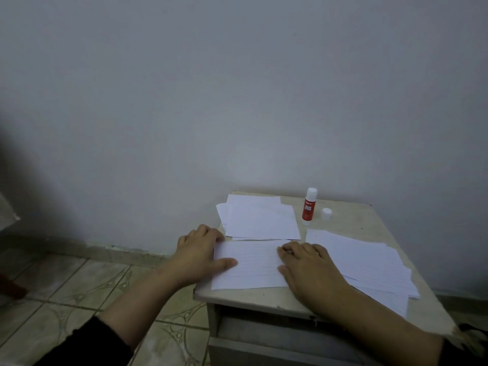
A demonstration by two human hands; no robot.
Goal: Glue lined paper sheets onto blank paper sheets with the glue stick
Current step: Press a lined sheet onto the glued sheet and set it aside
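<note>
On the near edge of the table: a lined sheet (250,264) lies flat on the small table (356,225), its lower left corner close to the table's front edge.

Left hand: the left hand (199,253) lies spread and flat, gripping nothing, fingers over the sheet's left edge and the thumb pressing on its face.

Right hand: the right hand (307,269) is also spread flat and empty, palm down on the sheet's right part.

Step in hand: judged as pressing or smoothing the lined sheet down; whether a blank sheet lies under it cannot be told.

Glue stick: the glue stick (309,207) stands upright at the back of the table, well apart from both hands, with what looks like its cap (326,214) just beside it.

Other paper: a loose pile of white sheets (260,220) sits behind the lined sheet, and a fanned pile (369,262) lies to the right, partly under the right wrist.

Risk, skew: uneven pressure from the two hands could slide the sheet before the glue grips.

Risk, wrinkles: pushing the palms toward each other could trap a crease.

Risk, neighbours: the right forearm could drag the fanned pile off the table's edge.

Risk, glue: left uncapped, the stick may dry out; a stray reach could tip it over.
</note>
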